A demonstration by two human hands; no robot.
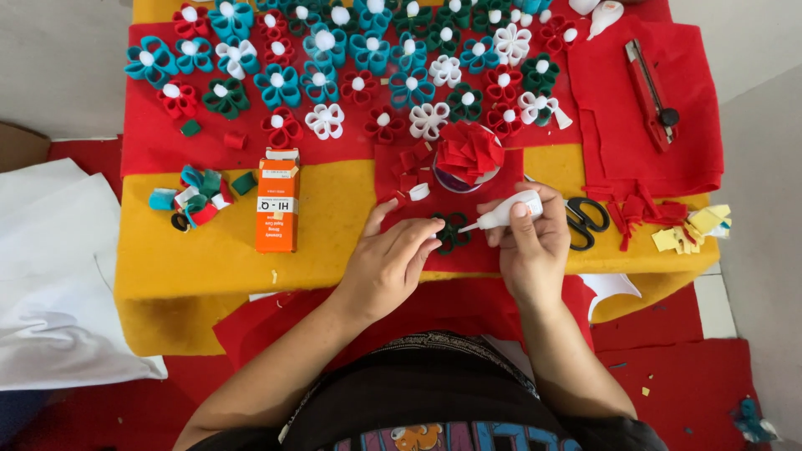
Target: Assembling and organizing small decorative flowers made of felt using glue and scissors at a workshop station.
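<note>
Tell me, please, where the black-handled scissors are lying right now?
In the head view, the black-handled scissors lie on the yellow felt sheet, just right of the right hand holding the small white glue bottle.
</note>
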